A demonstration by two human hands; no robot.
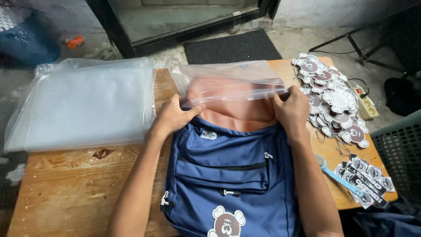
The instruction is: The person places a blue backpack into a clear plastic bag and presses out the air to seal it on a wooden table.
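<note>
At the far left of the bare wooden table (66, 184) lies a thick stack of clear plastic bags (83, 105), flat and overhanging the table's back edge; a small dark red scrap (102, 153) sits on the wood just in front of it. Next comes the person's left hand (173, 116), fingers curled together and pinched on the left edge of the mouth of a clear plastic bag (228, 83), thumb pointing inward over the film. Beneath both forearms a navy blue fabric backpack (232, 175) lies face up at the table's middle, its top, with a salmon-coloured lining showing, already inside the bag's mouth while the zipped front pocket and lower body remain outside. A round brown-and-white bone-eared tag (226, 224) rests on the backpack's lower front. The right hand (291, 109) is closed the same way, fingers clamped on the bag's right edge, touching the backpack's shoulder. Right of it a heap of matching brown-and-white card tags (331, 98) spreads along the table edge. Nearer the front corner lie a light blue plastic scoop-like tool (335, 175) and a small pile of black-and-white printed stickers (366, 177). Beyond the table stands a grey-green plastic crate (401, 149).
</note>
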